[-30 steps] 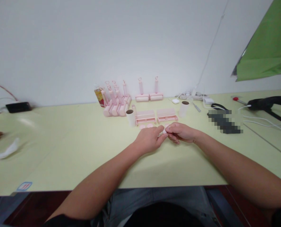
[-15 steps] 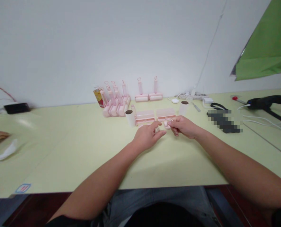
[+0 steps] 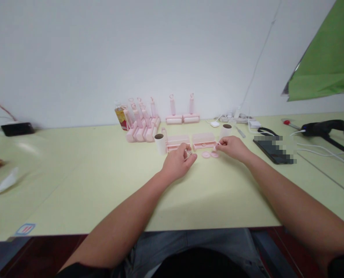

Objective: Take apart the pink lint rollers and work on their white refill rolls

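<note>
My left hand (image 3: pixel 178 161) is curled in front of a left pink case (image 3: pixel 177 138), with a small, thin pale item at its fingers, too small to name. My right hand (image 3: pixel 232 148) pinches a small whitish piece (image 3: pixel 217 146) beside the right end of another pink case (image 3: pixel 204 145). Both cases lie with their clear pinkish lids raised. Two round pink caps (image 3: pixel 205 155) lie flat on the table between my hands, the right one just below my right fingertips. White paper rolls with brown cores stand at both sides, a left roll (image 3: pixel 160 146) and a right roll (image 3: pixel 225 131).
Several pink lint rollers (image 3: pixel 143 133) stand at the back left beside a yellow-labelled bottle (image 3: pixel 121 116). Two more rollers (image 3: pixel 182 119) are by the wall. A cutter (image 3: pixel 240 131), a power strip (image 3: pixel 238 119), a black phone (image 3: pixel 273 150) and cables lie to the right.
My hands have moved apart, the right one rightward and slightly away from me. Two round pink caps now show on the table where my right fingers held a pink piece.
</note>
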